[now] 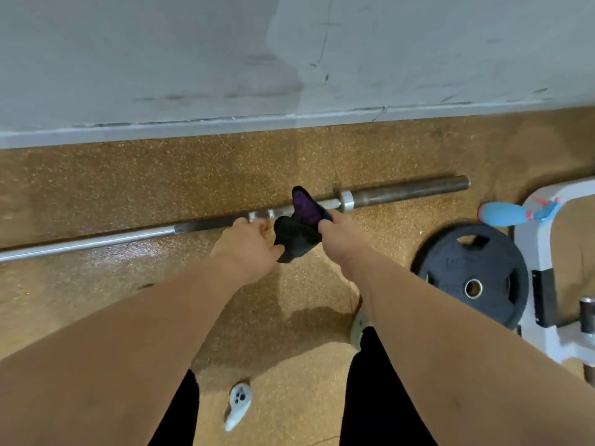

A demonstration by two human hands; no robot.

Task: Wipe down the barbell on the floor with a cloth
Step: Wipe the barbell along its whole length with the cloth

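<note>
- Two hands reach toward the middle of the frame: the right hand [336, 235] is closed on a dark cloth [297, 233] with a purple patch, bunched and held up, apparently just over the bar rather than pressed to it.
- The left hand [248, 249] sits beside the cloth with fingers loosely curled; whether it pinches the cloth's lower edge cannot be told.
- The barbell [206, 225] lies on the speckled brown floor [128, 188], running from the left edge up to its sleeve at right of centre, close to the wall [193, 59].
- By my judgement, the step in hand is readying the cloth; wiping looks not yet begun.
- Next move calls for wrapping the cloth around the shaft and sliding it along.
- A weight plate [473, 275] lies at the right, apart from the bar.
</note>
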